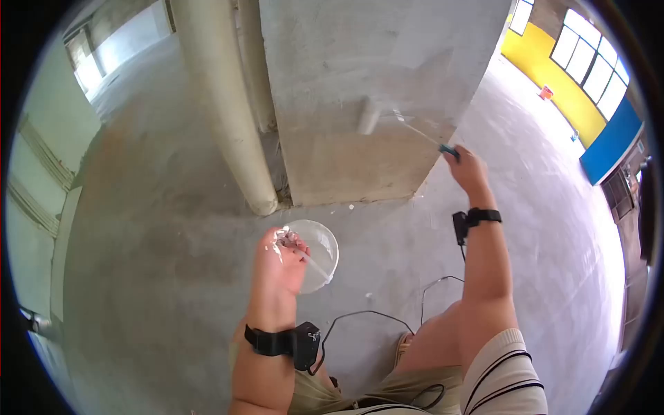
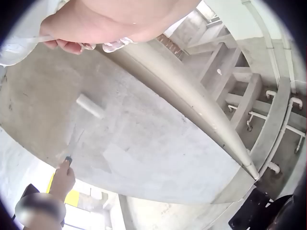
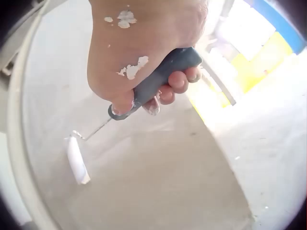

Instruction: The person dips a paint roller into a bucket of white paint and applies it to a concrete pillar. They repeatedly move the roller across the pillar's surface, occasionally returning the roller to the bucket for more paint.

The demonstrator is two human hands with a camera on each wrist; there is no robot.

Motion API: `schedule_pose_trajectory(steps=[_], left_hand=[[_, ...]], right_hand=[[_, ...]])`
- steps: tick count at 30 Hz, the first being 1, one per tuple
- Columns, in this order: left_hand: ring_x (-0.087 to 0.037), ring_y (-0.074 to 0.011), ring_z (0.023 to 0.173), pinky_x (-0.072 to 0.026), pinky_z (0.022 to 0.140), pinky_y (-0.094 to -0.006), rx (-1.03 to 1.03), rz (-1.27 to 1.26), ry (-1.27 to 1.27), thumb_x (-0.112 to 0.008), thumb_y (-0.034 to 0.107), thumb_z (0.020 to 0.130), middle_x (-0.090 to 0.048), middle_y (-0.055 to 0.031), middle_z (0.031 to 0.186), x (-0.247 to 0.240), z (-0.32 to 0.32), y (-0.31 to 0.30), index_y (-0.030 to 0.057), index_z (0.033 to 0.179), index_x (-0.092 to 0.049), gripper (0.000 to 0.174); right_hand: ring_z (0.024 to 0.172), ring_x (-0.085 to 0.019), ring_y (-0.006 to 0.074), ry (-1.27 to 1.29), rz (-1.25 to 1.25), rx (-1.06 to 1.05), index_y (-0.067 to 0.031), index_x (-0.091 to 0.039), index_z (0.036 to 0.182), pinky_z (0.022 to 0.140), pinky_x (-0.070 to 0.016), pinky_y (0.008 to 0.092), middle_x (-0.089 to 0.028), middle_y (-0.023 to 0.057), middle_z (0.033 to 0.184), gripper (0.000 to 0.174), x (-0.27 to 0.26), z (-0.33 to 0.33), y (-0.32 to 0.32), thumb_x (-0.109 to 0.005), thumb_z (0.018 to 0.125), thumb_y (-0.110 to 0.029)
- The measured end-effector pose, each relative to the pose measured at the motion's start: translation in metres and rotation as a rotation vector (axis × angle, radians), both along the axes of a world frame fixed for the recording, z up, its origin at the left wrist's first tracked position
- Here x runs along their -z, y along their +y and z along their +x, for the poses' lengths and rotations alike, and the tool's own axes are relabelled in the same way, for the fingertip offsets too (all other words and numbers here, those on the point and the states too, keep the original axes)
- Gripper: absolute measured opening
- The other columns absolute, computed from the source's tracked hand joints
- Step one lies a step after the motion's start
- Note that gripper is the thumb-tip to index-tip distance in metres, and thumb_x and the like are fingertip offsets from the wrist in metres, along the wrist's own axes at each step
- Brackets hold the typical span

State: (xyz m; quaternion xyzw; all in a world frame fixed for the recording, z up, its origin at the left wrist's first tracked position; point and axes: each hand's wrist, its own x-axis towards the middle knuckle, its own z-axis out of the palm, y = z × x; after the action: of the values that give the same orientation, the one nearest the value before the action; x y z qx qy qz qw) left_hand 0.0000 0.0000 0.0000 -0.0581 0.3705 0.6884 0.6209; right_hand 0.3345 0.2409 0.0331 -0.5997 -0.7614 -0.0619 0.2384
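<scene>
Your right hand (image 3: pixel 144 43) crowds the top of its wrist view, fingers curled firmly round the blue-grey handle (image 3: pixel 165 74) of a paint roller (image 1: pixel 369 116), thumb near the front end. White splotches mark the skin. From the handle a thin metal rod (image 3: pixel 98 128) runs out to the white cover (image 3: pixel 76 160), which sits up against the broad face of a concrete pillar (image 1: pixel 387 55) — paler above, browner and rougher below.

Your left hand (image 1: pixel 280 256), lower and nearer your body, also has its fingers curled: they grip the white bail (image 1: pixel 317 268) of a whitish bucket (image 1: pixel 337 250), smeared with white around the knuckles. The bucket is just beside that hand, in front of the pillar's foot.

Each of your wrists wears a black strap (image 1: pixel 484 216), and a dark cable (image 1: pixel 363 312) loops between your arms. A thick beige pipe (image 1: pixel 225 104) runs down to the grey floor (image 1: pixel 159 242) at the pillar's left. Farther off, to your right, are a yellow wall (image 1: pixel 529 52), bright windows (image 1: pixel 586 52) and a blue panel (image 1: pixel 612 149).
</scene>
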Motion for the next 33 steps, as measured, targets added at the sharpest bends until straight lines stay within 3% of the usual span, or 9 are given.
schedule_pose_trajectory(steps=[2,4,7,10,17,23,26,28,33], left_hand=[[-0.047,-0.0185,0.069,-0.0367,0.077,-0.0357,0.000,0.004,0.012,-0.050,0.024,0.085,-0.049,-0.0050,0.069,-0.003,0.004,0.001,0.0071,0.078,-0.048,0.019],[-0.047,-0.0177,0.068,-0.0370,0.076,-0.0344,-0.010,0.057,0.106,-0.050,0.025,0.085,-0.049,-0.0046,0.069,-0.013,-0.026,0.019,0.0072,0.078,-0.048,0.019],[-0.046,-0.0154,0.064,-0.0374,0.073,-0.0321,-0.013,0.078,0.134,-0.051,0.026,0.085,-0.049,-0.0034,0.069,-0.007,-0.023,0.021,0.0074,0.079,-0.049,0.019],[-0.044,-0.0125,0.059,-0.0377,0.071,-0.0310,-0.014,0.087,0.172,-0.053,0.027,0.085,-0.049,-0.0016,0.069,-0.019,-0.016,0.009,0.0076,0.082,-0.052,0.020],[-0.038,-0.0077,0.052,-0.0360,0.066,-0.0274,-0.041,0.104,0.263,-0.054,0.031,0.087,-0.043,0.0035,0.063,-0.020,-0.018,0.010,0.0075,0.086,-0.055,0.023],[-0.036,-0.0076,0.052,-0.0343,0.064,-0.0267,-0.049,0.107,0.350,-0.055,0.035,0.087,-0.041,0.0045,0.061,-0.018,-0.014,0.016,0.0077,0.087,-0.056,0.028],[-0.036,-0.0076,0.053,-0.0341,0.065,-0.0266,-0.036,0.082,0.404,-0.056,0.037,0.088,-0.041,0.0049,0.061,-0.017,-0.015,0.017,0.0075,0.087,-0.056,0.030],[-0.036,-0.0075,0.053,-0.0340,0.065,-0.0265,-0.028,0.072,0.422,-0.056,0.038,0.087,-0.040,0.0052,0.061,-0.014,-0.016,0.017,0.0075,0.087,-0.056,0.030],[-0.036,-0.0072,0.053,-0.0341,0.065,-0.0264,-0.016,0.085,0.410,-0.058,0.038,0.087,-0.039,0.0055,0.061,-0.015,-0.016,0.017,0.0071,0.087,-0.056,0.031]], right_hand=[[0.070,-0.063,0.0257,0.015,-0.022,0.017,-0.0049,-0.064,0.085,0.064,-0.0444,0.0422,-0.061,0.0178,0.072,0.036,-0.002,0.030,0.004,-0.058,0.085,-0.040],[0.055,-0.049,0.0177,0.243,-0.277,-0.117,-0.0023,-0.061,0.076,0.055,-0.0398,0.0343,-0.053,0.0085,0.060,0.033,-0.007,0.007,0.025,-0.058,0.086,-0.034],[0.052,-0.039,0.0131,0.375,-0.530,-0.222,-0.0004,-0.061,0.076,0.051,-0.0340,0.0286,-0.045,0.0023,0.057,0.031,-0.059,-0.036,-0.001,-0.060,0.085,-0.030],[0.050,-0.038,0.0112,0.230,-0.607,-0.385,0.0006,-0.064,0.081,0.048,-0.0317,0.0268,-0.045,0.0003,0.057,0.030,-0.090,-0.080,-0.034,-0.061,0.084,-0.029],[0.051,-0.041,0.0113,0.035,-0.667,-0.411,0.0000,-0.066,0.083,0.047,-0.0326,0.0264,-0.047,0.0015,0.056,0.031,-0.085,-0.106,-0.045,-0.064,0.082,-0.031],[0.053,-0.049,0.0210,-0.264,-0.609,-0.498,0.0004,-0.064,0.073,0.052,-0.0386,0.0355,-0.053,0.0090,0.055,0.038,-0.059,-0.133,-0.048,-0.061,0.080,-0.037],[0.060,-0.055,0.0293,-0.451,-0.530,-0.608,0.0003,-0.065,0.076,0.059,-0.0420,0.0419,-0.060,0.0137,0.064,0.039,-0.041,-0.155,-0.062,-0.059,0.081,-0.038],[0.082,-0.061,0.0323,-0.502,-0.661,-0.610,-0.0036,-0.067,0.093,0.071,-0.0464,0.0401,-0.066,0.0153,0.087,0.036,-0.034,-0.168,-0.073,-0.061,0.080,-0.037],[0.084,-0.061,0.0327,-0.562,-0.697,-0.680,-0.0044,-0.068,0.094,0.073,-0.0466,0.0404,-0.066,0.0154,0.090,0.038,-0.008,-0.186,-0.088,-0.060,0.082,-0.040]])
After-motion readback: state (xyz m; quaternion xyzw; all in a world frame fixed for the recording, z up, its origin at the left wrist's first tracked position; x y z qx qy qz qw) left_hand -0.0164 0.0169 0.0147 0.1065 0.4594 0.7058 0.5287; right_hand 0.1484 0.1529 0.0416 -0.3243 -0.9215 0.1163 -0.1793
